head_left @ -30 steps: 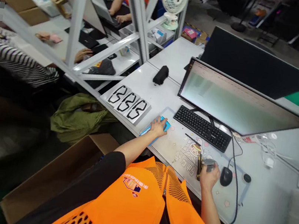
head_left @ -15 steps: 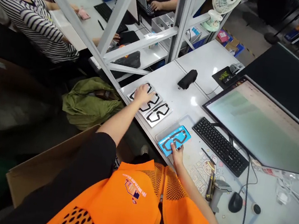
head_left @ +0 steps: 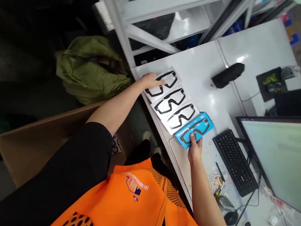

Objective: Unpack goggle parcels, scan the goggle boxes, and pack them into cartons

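Note:
Three white cards printed with black goggle outlines lie in a row near the edge of the white table (head_left: 202,66). My left hand (head_left: 150,80) rests with fingers stretched on the farthest card (head_left: 166,81). The middle card (head_left: 170,101) and the nearest white card (head_left: 180,117) lie beside it. My right hand (head_left: 195,147) presses its fingers on a blue goggle package (head_left: 195,129) that lies against the nearest white card.
A black keyboard (head_left: 235,161), a lit monitor (head_left: 285,156), a mouse (head_left: 230,217) and a scanner (head_left: 223,202) sit to the right. A black case (head_left: 226,74) lies farther back. An open cardboard box (head_left: 35,141) and green cloth (head_left: 92,68) are on the floor left, under a metal rack (head_left: 154,11).
My right hand has slid the blue package left until it lies against the row of white cards. My left hand has shifted to the farthest card. The view has tilted downward.

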Motion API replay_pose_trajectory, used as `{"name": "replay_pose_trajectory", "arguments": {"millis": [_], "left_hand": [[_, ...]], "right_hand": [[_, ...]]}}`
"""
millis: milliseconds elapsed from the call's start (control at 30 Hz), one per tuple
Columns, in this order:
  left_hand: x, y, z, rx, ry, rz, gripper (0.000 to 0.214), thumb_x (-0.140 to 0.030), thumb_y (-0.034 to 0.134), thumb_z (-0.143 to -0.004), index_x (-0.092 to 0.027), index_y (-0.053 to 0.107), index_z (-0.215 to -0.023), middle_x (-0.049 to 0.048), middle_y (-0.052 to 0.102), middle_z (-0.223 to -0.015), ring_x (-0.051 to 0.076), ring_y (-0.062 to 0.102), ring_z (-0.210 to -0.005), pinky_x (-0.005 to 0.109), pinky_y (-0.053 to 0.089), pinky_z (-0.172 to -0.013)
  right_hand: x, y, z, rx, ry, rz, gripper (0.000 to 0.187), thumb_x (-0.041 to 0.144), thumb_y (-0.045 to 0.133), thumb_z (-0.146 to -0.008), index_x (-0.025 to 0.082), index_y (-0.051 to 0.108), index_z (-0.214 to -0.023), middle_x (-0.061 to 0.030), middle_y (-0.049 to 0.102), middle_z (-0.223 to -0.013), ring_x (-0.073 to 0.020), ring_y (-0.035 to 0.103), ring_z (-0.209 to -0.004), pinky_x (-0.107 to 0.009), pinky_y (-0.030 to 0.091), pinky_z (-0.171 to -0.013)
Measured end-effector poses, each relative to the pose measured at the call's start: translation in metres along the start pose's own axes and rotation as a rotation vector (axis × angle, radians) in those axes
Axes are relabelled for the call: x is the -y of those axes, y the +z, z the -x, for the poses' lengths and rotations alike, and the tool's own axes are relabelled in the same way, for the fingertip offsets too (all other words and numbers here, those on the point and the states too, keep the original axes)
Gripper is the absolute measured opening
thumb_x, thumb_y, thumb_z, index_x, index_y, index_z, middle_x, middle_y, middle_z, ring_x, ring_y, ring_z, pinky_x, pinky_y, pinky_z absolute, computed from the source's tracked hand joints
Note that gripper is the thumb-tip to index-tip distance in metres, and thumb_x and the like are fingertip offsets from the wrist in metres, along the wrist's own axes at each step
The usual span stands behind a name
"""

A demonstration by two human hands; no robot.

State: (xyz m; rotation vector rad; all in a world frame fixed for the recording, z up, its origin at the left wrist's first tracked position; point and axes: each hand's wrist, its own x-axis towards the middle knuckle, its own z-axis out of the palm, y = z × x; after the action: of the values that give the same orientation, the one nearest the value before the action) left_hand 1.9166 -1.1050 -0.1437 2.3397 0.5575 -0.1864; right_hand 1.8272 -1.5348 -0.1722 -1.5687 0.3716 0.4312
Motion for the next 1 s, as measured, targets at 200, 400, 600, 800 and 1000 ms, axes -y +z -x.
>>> {"name": "replay_pose_trajectory", "arguments": {"millis": [200, 400, 600, 800, 1000], "left_hand": [[0.018, -0.042, 0.128, -0.172, -0.062, 0.053, 0.072, -0.076, 0.061, -0.098, -0.015, 0.074, -0.134, 0.0127, 0.075, -0.128, 0.039, 0.066, -0.132, 0.054, 0.049, -0.116], [0.063, -0.051, 0.379, -0.479, -0.33, 0.073, 0.065, -0.072, 0.053, -0.103, -0.023, 0.071, -0.14, 0.0071, 0.075, -0.132, 0.034, 0.067, -0.131, 0.044, 0.051, -0.113], [0.128, 0.023, 0.612, -0.682, -0.905, 0.145, 0.063, -0.07, 0.054, -0.098, -0.02, 0.077, -0.128, 0.0106, 0.081, -0.12, 0.036, 0.072, -0.122, 0.038, 0.055, -0.102], [0.217, 0.1, 0.727, -0.708, -1.226, 0.204, 0.063, -0.07, 0.055, -0.096, -0.021, 0.078, -0.127, 0.0107, 0.082, -0.112, 0.035, 0.074, -0.114, 0.037, 0.057, -0.096], [0.363, 0.129, 0.735, -0.706, -1.24, 0.363, 0.057, -0.063, 0.059, -0.097, -0.021, 0.078, -0.13, 0.0115, 0.081, -0.126, 0.035, 0.073, -0.124, 0.04, 0.055, -0.105]], "right_hand": [[0.038, -0.033, 0.035, 0.196, -0.18, 0.178, 0.089, 0.056, 0.082, -0.086, 0.022, 0.048, -0.161, -0.0145, 0.062, -0.155, -0.03, 0.063, -0.139, -0.054, 0.048, -0.122], [0.038, -0.004, 0.091, 0.537, -0.214, 0.324, 0.09, 0.055, 0.087, -0.084, 0.022, 0.051, -0.159, -0.0138, 0.067, -0.149, -0.0306, 0.068, -0.131, -0.055, 0.051, -0.119], [-0.044, 0.076, 0.164, 0.924, -0.041, 0.525, 0.095, 0.057, 0.092, -0.077, 0.024, 0.051, -0.155, -0.0121, 0.075, -0.135, -0.0299, 0.074, -0.115, -0.05, 0.064, -0.102], [-0.156, 0.151, 0.201, 1.099, -0.041, 0.7, 0.101, 0.057, 0.097, -0.068, 0.025, 0.052, -0.153, -0.0111, 0.076, -0.133, -0.0325, 0.074, -0.117, -0.054, 0.061, -0.107], [-0.251, 0.249, 0.208, 1.063, -0.115, 0.856, 0.097, 0.057, 0.099, -0.062, 0.027, 0.057, -0.144, -0.0089, 0.077, -0.128, -0.0328, 0.075, -0.116, -0.052, 0.063, -0.103]]}}
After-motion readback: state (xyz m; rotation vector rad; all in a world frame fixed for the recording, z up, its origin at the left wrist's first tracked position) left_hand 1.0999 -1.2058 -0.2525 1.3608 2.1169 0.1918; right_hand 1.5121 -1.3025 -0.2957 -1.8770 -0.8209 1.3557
